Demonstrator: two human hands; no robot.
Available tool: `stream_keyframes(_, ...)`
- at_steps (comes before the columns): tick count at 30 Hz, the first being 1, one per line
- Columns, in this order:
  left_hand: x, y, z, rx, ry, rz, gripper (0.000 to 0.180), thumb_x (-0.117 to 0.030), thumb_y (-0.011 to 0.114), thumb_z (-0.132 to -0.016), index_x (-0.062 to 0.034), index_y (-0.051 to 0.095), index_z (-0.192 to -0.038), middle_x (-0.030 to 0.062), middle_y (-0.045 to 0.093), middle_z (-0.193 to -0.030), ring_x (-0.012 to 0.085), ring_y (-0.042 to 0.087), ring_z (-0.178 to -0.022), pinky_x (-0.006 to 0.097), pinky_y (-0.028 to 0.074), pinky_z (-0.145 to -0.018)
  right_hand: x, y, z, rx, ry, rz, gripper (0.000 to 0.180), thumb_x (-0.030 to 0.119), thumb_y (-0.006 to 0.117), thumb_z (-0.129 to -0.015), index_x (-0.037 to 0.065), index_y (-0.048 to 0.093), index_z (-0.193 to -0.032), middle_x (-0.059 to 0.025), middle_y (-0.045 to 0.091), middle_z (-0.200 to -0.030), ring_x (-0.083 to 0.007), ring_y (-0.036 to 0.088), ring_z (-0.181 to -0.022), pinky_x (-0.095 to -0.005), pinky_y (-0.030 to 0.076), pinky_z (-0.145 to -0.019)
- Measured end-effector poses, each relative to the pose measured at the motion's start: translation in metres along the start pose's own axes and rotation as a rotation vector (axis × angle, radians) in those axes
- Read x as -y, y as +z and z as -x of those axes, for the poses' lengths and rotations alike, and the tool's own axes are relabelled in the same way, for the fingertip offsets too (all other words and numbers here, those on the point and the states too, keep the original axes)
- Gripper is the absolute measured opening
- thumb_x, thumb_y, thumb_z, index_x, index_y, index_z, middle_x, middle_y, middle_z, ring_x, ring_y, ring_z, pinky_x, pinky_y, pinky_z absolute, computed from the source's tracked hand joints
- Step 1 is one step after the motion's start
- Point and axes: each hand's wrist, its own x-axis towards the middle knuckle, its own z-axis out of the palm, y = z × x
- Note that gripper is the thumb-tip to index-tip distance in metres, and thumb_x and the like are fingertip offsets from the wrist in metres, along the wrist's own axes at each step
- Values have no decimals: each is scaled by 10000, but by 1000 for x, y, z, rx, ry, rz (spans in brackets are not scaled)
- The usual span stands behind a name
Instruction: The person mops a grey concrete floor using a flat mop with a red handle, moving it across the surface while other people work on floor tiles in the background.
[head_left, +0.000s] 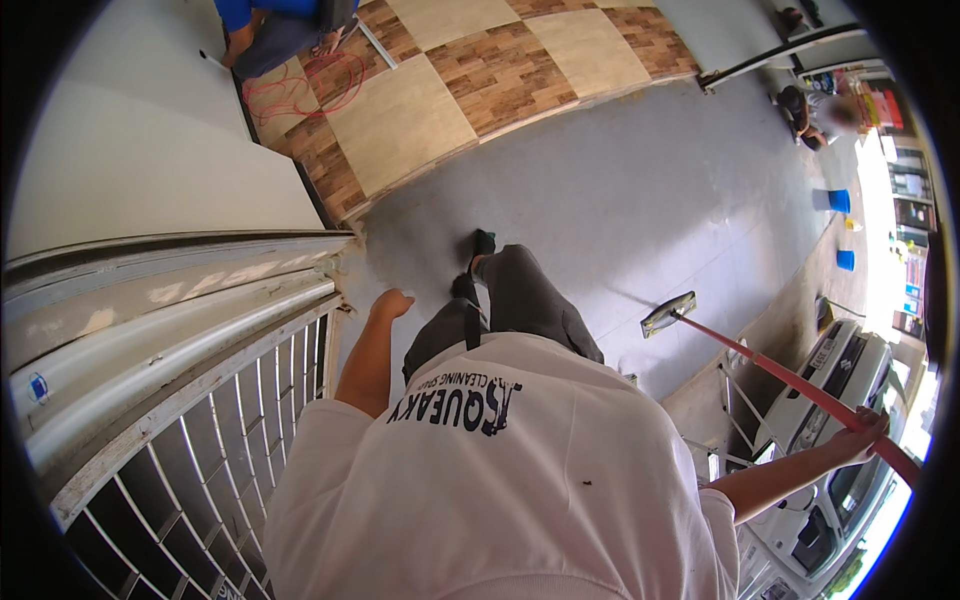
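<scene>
My right hand (pixel 862 438) is out to the right, its fingers wrapped round the long red pole of a flat mop (pixel 765 366). The far end of the pole bears a flat rectangular head (pixel 668 314), held out over the grey floor on my right. My left hand (pixel 395 303) hangs at my left side with its fingers curled closed, near the end of a metal railing. Whether anything is inside those fingers cannot be made out. Both my legs show below my white shirt, one foot ahead of the other on the grey floor (pixel 600 210).
Ahead, a raised tiled step (pixel 400 135) carries a tangled red cable (pixel 335 90) and a crouching person in blue (pixel 275 40). On my left run a metal railing (pixel 230 410) and a wall. Blue buckets (pixel 838 201), another person (pixel 825 115) and a parked vehicle (pixel 830 450) are to the right.
</scene>
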Motion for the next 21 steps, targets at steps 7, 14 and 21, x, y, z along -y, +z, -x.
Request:
stream_keyframes(7,-5,6,-9,7,-25,-10,549,-401,555,-747,35,548,-1079,233,523,-1124,349,499,-1060,392,390,-902,3,-29,2,-50,11,-25,164,152,559,-817,-5,580,-773,-33,467,-541,-150,486,-523,-278,426,-548)
stream_keyframes(14,-11,5,0,-28,-31,-40,516,-407,549,-756,20,575,-1045,215,532,-1122,341,513,-1046,415,404,-879,19,-12,24,-74,4,50,188,166,532,-832,-20,559,-835,-10,401,-545,-123,428,-515,-286,418,-568)
stream_keyframes(21,10,3,-16,4,-29,-90,522,-412,542,-757,5,567,-1071,207,520,-1147,333,497,-1074,404,392,-896,24,-12,29,-74,16,40,165,154,535,-831,-8,568,-843,-7,408,-548,-119,416,-504,-281,413,-566)
